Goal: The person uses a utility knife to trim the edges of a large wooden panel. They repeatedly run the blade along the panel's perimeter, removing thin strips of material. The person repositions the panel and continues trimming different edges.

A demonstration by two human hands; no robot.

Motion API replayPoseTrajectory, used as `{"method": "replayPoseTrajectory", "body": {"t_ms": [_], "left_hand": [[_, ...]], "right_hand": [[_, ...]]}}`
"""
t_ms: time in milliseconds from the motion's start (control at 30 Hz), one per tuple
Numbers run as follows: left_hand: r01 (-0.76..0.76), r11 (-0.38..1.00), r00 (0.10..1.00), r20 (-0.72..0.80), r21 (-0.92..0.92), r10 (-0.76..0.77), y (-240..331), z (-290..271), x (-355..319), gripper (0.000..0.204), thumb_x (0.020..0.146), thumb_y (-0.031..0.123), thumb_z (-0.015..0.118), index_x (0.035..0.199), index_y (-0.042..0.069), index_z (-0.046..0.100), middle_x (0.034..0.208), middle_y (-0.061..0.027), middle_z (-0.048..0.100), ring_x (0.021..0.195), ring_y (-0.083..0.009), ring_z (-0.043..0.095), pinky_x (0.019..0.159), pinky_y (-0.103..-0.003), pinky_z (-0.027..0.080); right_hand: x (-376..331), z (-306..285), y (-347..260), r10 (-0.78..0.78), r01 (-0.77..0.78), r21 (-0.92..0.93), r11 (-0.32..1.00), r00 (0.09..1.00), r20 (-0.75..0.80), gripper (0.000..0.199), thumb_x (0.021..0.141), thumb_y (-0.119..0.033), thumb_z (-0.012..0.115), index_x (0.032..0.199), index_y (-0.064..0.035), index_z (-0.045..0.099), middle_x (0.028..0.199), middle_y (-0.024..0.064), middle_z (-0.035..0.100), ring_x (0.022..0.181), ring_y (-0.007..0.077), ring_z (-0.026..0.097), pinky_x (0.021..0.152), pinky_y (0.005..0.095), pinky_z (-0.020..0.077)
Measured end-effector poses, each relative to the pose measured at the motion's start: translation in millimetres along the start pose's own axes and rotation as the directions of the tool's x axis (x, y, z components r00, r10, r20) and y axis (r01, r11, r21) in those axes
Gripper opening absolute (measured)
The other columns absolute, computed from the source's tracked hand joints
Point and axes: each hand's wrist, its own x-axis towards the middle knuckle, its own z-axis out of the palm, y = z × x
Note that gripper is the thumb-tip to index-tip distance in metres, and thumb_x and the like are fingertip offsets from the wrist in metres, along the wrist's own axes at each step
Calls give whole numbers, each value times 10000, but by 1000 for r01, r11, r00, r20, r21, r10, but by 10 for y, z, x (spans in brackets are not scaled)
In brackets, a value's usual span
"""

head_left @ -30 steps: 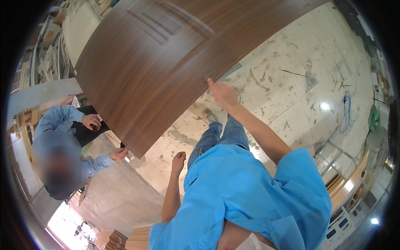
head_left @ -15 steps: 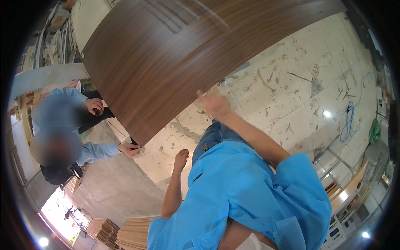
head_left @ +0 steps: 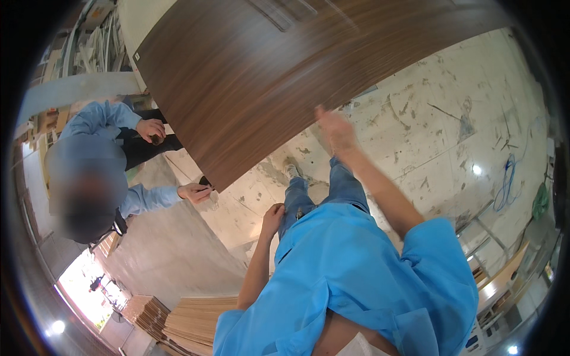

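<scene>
A large dark brown wood-grain door panel [head_left: 237, 95] with grooved rectangular moulding fills the upper middle. My right hand [head_left: 338, 132] is at its near long edge, a finger extended to the rim. Motion blur hides whether the other fingers grip anything. My left hand [head_left: 273, 218] hangs low beside my thigh, fingers curled in, and no object shows in it. At the panel's left end a co-worker in a light blue shirt has one hand [head_left: 195, 192] at the near corner. Their other hand [head_left: 152, 130] holds a small dark object by the end edge.
Pale, stained tiled floor [head_left: 415, 136] stretches to the right, with a coiled blue cord [head_left: 504, 183] on it. Stacked boards [head_left: 193, 323] lie at the lower left. Long strips [head_left: 104, 50] lean at the upper left. Shelving and frames line the right rim.
The view has shifted, so the panel and co-worker appear a little further right. My right hand still moves along the panel's edge. My left hand has come nearer my thigh.
</scene>
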Motion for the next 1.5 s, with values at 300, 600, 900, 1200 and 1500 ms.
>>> {"method": "replayPoseTrajectory", "body": {"t_ms": [300, 600, 900, 1200, 1500], "left_hand": [[17, 997, 997, -73, -75, -23, -1240, -1254, 0, 412, 1102, 348, 653, 1368, 40, 722, 1172, -88, 785, 1029, -182, 733, 881, -334, 549], [230, 967, 968, -77, -106, -239, -2211, -1729, -221, 334, 1020, 191, 646, 1244, -23, 770, 1114, -107, 787, 966, -197, 744, 873, -333, 612], [5, 991, 999, -42, -137, -11, -1690, -1602, -154, 450, 1087, 344, 660, 1341, -21, 729, 1160, -141, 794, 1031, -221, 761, 923, -348, 580], [49, 985, 992, -108, -168, -67, -1859, -1753, -237, 438, 1087, 349, 664, 1332, -7, 740, 1142, -132, 793, 1000, -215, 751, 917, -351, 576], [190, 965, 974, -91, -182, -209, -2532, -1705, -326, 430, 1069, 332, 672, 1286, -31, 750, 1085, -138, 798, 959, -227, 763, 880, -365, 603]], "right_hand": [[148, -5, 162, 251, -263, 11, 965, 905, -344, 315, 1069, -173, 583, 1344, -77, 702, 990, 97, 732, 863, 349, 718, 682, 495, 581], [-427, 783, -1680, -54, 55, 8, 998, 995, -82, 355, 1002, -115, 643, 1349, -60, 695, 915, 100, 678, 894, 310, 723, 708, 458, 601], [-173, 378, -830, 177, -196, -80, 977, 964, -197, 316, 994, -120, 655, 1295, -121, 751, 1054, 80, 784, 909, 307, 765, 695, 455, 609], [-577, 784, -2058, -50, 49, -9, 999, 994, -99, 306, 1078, -172, 558, 1345, -71, 669, 1034, 160, 740, 879, 363, 751, 731, 494, 624], [-657, 973, -2176, -52, 47, -92, 995, 997, -56, 303, 1078, -147, 546, 1337, -53, 672, 992, 168, 728, 910, 378, 754, 749, 495, 622]]}}
